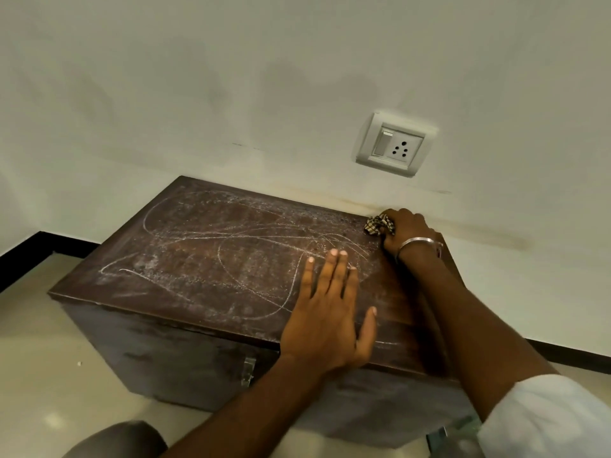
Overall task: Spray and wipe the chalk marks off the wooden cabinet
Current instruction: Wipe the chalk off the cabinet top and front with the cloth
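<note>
White sleeve point(545, 421), cloth point(380, 224) on chalked cabinet point(215, 259), pale wall point(231, 77), socket point(395, 145)

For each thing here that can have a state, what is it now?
wooden cabinet: closed, top scribbled over.
chalk marks: not yet wiped off.
checked cloth: bunched, at the far right corner.
right hand: grips the cloth.
left hand: flat on the cabinet top, fingers straight.
wall socket: nothing plugged in; switch position unclear.
</note>
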